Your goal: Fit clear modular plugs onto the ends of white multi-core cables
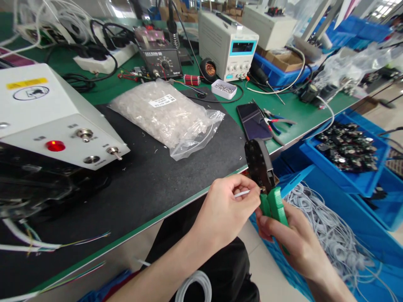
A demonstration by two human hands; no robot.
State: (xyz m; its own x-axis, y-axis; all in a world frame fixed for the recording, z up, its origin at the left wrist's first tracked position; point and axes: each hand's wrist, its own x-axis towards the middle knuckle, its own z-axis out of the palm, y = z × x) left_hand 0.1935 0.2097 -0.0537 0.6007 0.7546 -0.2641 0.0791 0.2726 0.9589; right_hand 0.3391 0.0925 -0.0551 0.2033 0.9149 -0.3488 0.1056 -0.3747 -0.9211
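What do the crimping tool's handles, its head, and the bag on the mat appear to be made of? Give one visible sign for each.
Crimping tool handles, gripped by the right hand: likely moulded plastic, being matt, uniformly bright green.
Tool head: probably dark-coated metal, black with studs or rivets.
Bag: thin clear plastic film, glossy and wrinkled, its contents showing through.
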